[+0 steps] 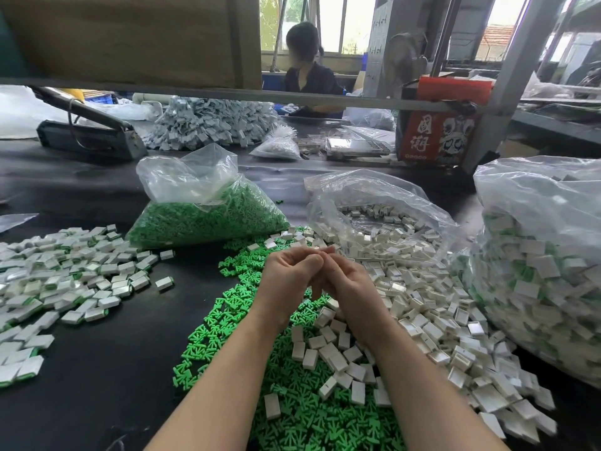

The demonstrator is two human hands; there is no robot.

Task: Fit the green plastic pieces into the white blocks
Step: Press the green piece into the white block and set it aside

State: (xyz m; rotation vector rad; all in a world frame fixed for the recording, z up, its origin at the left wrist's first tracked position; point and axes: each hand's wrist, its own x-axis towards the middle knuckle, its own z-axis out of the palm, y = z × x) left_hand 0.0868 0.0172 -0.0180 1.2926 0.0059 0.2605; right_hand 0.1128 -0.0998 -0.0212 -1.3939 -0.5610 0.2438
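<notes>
1. Both hands meet mid-frame, just above the loose stuff. My left hand [287,271] and right hand [341,281] have their fingers curled in, tips touching, and there's a sliver of something pale pinched between them at the top. Probably a white block, but it's too hidden to say, and I can't see if a green piece is in there. So the grip on both sides is closed around something small that I can't name for sure.

2. Where the parts are: the loose green pieces [292,415] are spread under my forearms, lower middle of the frame. The loose white blocks [422,307] spill out to the right of centre. Finished ones sit in a pile [65,275] at the left edge.

3. More stock: the bag of green pieces [201,216] sits upper middle, with an open bag of white blocks [380,216] right of it. A big bag of finished blocks [540,255] is at the far right.

4. What could go wrong, my guess:
- The piece is tiny and my fingers hide it, so it could go in crooked.
- If I drop it, it vanishes into the heaps on the black tabletop [97,385].
- My forearms hover over the green heap and could sweep parts around.

5. Writing: the red box [439,138] in the upper right has white Chinese characters, "國潮" I think, next to a lion-dance face drawing.
</notes>
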